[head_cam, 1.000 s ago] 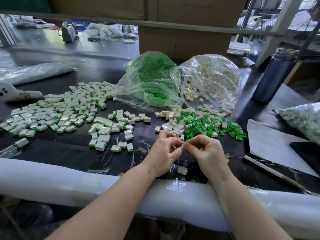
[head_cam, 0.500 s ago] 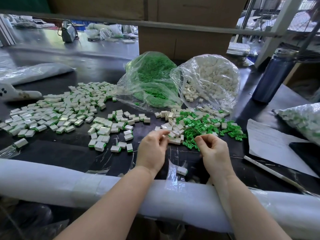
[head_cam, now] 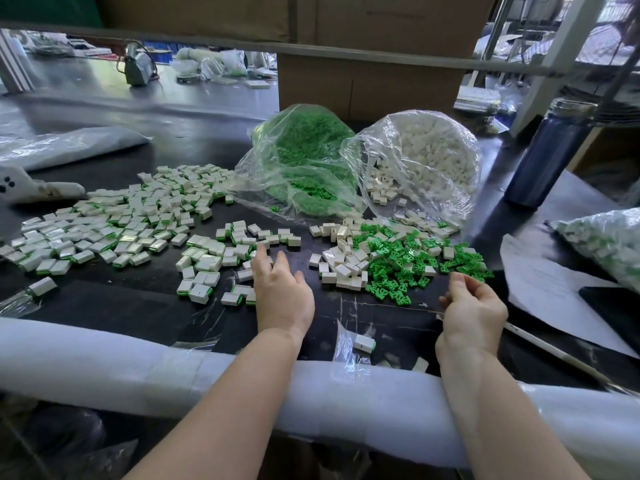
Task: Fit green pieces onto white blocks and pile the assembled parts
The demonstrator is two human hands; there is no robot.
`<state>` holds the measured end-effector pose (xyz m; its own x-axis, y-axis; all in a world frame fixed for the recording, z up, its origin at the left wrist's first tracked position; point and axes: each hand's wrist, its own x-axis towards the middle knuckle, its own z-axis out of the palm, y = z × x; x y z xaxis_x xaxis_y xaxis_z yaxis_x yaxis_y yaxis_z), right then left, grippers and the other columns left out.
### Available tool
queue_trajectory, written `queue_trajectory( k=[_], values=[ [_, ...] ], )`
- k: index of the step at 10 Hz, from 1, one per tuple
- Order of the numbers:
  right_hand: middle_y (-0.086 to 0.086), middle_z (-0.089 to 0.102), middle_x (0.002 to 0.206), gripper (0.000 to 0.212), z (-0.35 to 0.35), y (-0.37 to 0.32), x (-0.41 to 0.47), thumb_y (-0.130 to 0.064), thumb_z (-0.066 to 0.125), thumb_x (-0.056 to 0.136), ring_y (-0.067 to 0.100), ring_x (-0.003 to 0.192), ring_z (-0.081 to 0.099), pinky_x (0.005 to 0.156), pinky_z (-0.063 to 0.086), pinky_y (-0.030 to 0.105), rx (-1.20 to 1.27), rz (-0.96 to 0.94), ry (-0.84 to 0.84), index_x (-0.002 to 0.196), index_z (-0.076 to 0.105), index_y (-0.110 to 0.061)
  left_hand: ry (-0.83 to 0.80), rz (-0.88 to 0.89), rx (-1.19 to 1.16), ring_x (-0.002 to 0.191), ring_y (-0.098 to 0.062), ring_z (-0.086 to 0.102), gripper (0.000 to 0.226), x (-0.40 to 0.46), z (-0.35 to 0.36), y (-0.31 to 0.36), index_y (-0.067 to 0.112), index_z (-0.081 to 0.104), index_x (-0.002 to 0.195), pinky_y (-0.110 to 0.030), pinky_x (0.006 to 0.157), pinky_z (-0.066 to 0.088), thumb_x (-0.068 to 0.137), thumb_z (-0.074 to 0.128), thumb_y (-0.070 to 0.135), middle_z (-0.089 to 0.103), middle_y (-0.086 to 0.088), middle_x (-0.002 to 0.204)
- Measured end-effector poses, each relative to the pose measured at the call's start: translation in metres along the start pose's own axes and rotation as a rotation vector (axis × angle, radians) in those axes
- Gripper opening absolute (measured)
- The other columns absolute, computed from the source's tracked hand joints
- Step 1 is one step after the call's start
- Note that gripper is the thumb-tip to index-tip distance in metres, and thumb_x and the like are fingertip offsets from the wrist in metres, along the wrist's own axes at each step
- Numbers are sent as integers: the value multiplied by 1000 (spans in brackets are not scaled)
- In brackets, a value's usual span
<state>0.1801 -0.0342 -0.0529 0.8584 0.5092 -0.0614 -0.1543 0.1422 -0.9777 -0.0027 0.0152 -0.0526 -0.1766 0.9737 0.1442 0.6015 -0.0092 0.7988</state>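
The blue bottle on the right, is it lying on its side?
No. The blue bottle stands upright on the dark table, behind the sheet of paper.

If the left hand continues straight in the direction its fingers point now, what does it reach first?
Probably the assembled parts just ahead of the left hand: its straight fingers point away from the person, toward that small cluster. Depth is hard to judge; the fingertips may already touch them.

A dark, glossy worktable (head_cam: 114, 299) stretches away, its near edge padded with a white foam roll (head_cam: 104, 362). Large brown cardboard boxes (head_cam: 367, 84) stand at its far side under a grey metal rail (head_cam: 346, 55). Daylight comes through white metal framing (head_cam: 554, 64) at the upper right.
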Motion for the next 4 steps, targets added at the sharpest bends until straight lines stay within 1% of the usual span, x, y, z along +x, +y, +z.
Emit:
queue_trajectory(
  k=[1,2,3,4],
  values=[
    [-3,49,66,23,-3,-5,2,-8,55,92,1,46,45,48,40,11,200,86,89,72,54,-19,60,61,-23,139,-19,21,40,-2,-2,1,5,44,135,-20,107,23,96,45,15,20,-4,152],
    [-2,49,65,23,-6,-10,0,-7,54,93,1,44,45,46,40,12,284,126,86,72,56,-17,95,161,-88,110,-17,49,28,-5,-5,3,6,58,120,-8,83,29,94,50,13,48,-6,126],
    [-2,49,64,22,-9,-11,-5,-10,53,93,2,47,44,44,39,11,255,77,25,73,58,-16,63,275,-143,86,-11,53,21,-13,-8,7,10,61,111,-12,73,38,93,51,13,55,-1,106],
    [-8,51,56,23,-16,-14,-18,-9,54,92,1,45,43,45,37,11,190,-36,-54,71,61,-16,63,367,-133,81,-12,56,15,-24,-11,10,11,65,101,-22,71,46,92,53,12,56,5,92]
  ],
)
